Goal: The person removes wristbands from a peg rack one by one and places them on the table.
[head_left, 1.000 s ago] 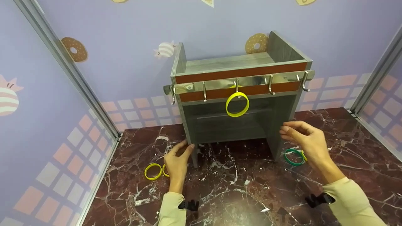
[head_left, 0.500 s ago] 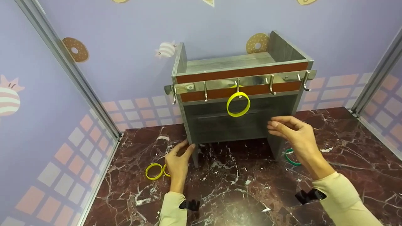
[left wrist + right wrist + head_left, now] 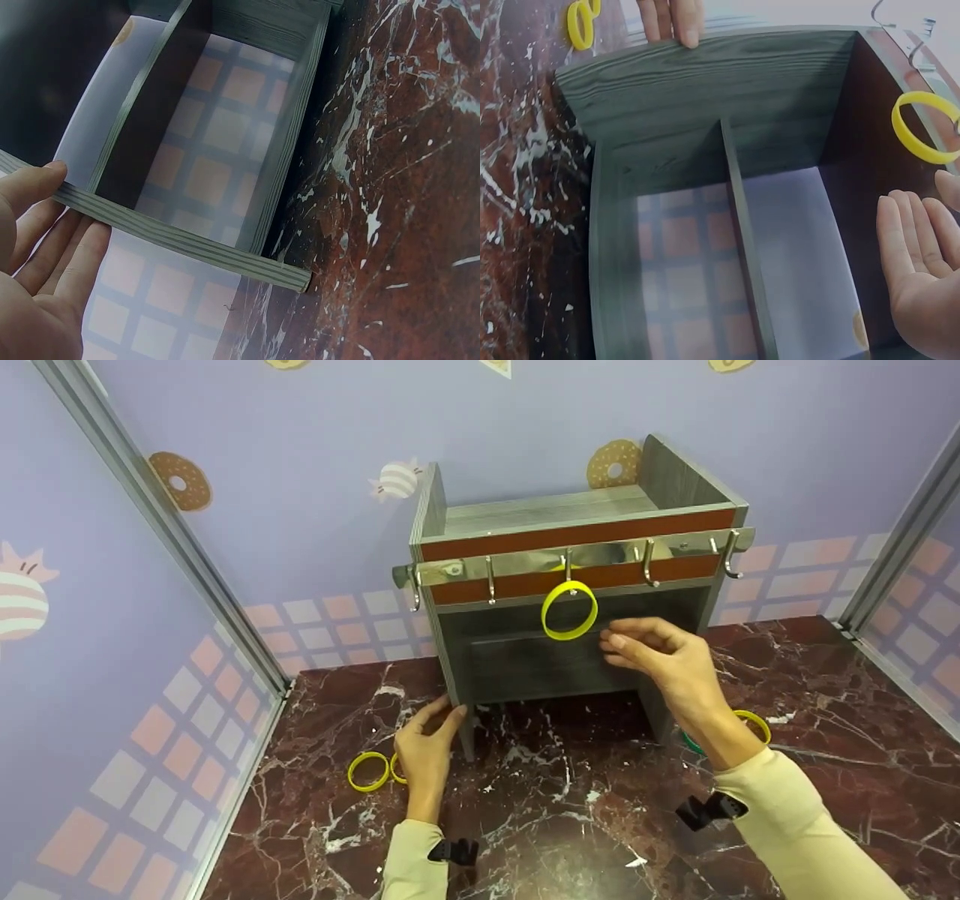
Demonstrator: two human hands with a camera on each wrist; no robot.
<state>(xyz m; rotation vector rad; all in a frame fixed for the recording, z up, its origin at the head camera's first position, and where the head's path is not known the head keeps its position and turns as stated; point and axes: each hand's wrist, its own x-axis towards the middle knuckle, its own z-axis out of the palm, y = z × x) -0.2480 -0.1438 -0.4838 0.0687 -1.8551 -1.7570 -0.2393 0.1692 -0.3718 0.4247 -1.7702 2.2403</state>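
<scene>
A yellow wristband-like ring (image 3: pixel 569 610) hangs from a middle hook on the metal hook rail (image 3: pixel 525 561) across the front of a grey wooden shelf (image 3: pixel 547 660). My right hand (image 3: pixel 675 667) is just to the right of and below that ring, apart from it. Nothing sits between its thumb and its fairly straight fingers in the right wrist view. Low on the shelf's left side, my left hand (image 3: pixel 424 750) holds the edge of the side panel (image 3: pixel 180 236), thumb on one face and fingers on the other. Both hands show bare palms or backs below pale sleeves.
Beside my left hand, yellow rings (image 3: pixel 368 772) lie on the dark red marbled tabletop (image 3: pixel 540 825). A green ring (image 3: pixel 691 743) and a yellow ring (image 3: pixel 754 726) lie behind my right wrist, partly hidden. Patterned purple walls (image 3: pixel 300 510) stand behind and at the sides.
My right hand has moved left and slightly up, from beside the shelf's right panel toward the hanging ring. My left hand stays on the left panel. The hanging ring has not visibly moved.
</scene>
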